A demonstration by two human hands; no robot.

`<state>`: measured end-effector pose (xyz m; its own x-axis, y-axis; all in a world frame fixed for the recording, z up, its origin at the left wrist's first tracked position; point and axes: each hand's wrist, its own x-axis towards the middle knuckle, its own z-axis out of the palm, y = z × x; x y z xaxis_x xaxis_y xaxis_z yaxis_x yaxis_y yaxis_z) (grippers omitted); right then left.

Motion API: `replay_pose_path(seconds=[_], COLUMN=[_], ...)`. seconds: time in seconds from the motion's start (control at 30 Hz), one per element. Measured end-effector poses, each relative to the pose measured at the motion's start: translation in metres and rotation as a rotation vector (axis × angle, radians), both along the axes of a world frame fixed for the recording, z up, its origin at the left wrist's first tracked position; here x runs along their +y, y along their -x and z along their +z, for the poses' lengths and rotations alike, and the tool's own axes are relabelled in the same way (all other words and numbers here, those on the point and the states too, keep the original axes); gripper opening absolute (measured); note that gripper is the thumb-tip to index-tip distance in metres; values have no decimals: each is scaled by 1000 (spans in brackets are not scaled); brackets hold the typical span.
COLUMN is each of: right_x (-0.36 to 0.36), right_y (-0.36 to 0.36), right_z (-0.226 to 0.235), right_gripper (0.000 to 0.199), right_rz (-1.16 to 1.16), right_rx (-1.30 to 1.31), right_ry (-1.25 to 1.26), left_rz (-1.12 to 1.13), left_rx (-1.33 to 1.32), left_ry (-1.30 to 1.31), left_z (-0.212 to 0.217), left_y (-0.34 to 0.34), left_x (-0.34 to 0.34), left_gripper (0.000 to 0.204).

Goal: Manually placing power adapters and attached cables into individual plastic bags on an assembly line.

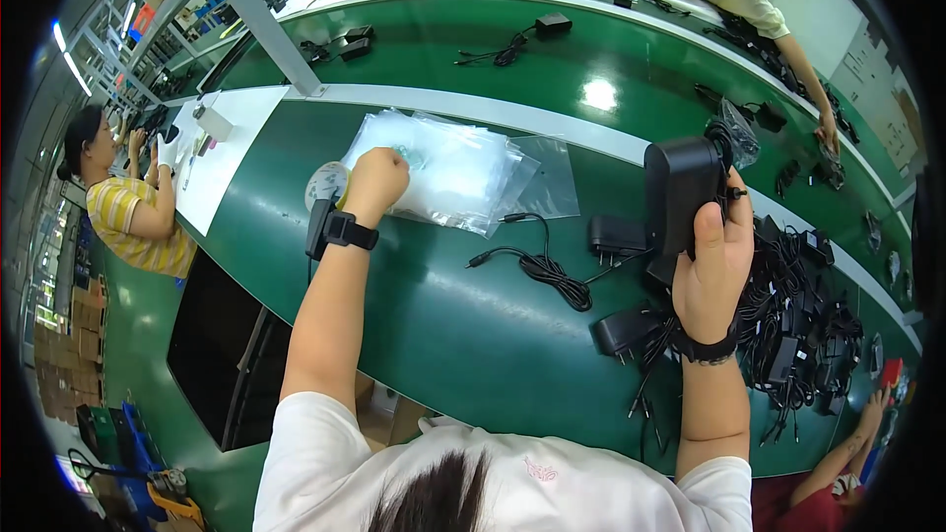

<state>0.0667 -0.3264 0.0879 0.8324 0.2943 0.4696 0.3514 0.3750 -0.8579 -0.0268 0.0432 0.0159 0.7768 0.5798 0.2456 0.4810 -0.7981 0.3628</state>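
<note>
Single view: head-worn fisheye camera, upright, unmirrored, looking down and forward from above the wearer's hair and white shirt over the green conveyor worktop. Near range; both forearms enter from the lower edge. Worktop edges bow toward the dark circular rim. No second view.

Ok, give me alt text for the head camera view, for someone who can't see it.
A person's right hand holds a black power adapter upright above a green workbench, while the left hand rests on a stack of clear plastic bags. More black adapters with coiled cables lie heaped at the right.
</note>
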Motion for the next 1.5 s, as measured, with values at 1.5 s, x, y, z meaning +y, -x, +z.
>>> replay_pose_path(seconds=[1.5], right_x=[3], right_y=[37], right_z=[-37], right_gripper=[55], right_rz=[-159], right_rx=[-108], right_ry=[414], left_rz=[-385], left_rx=[-485], left_ry=[597], left_z=[21], left_y=[0], left_x=[-201], left_gripper=[26])
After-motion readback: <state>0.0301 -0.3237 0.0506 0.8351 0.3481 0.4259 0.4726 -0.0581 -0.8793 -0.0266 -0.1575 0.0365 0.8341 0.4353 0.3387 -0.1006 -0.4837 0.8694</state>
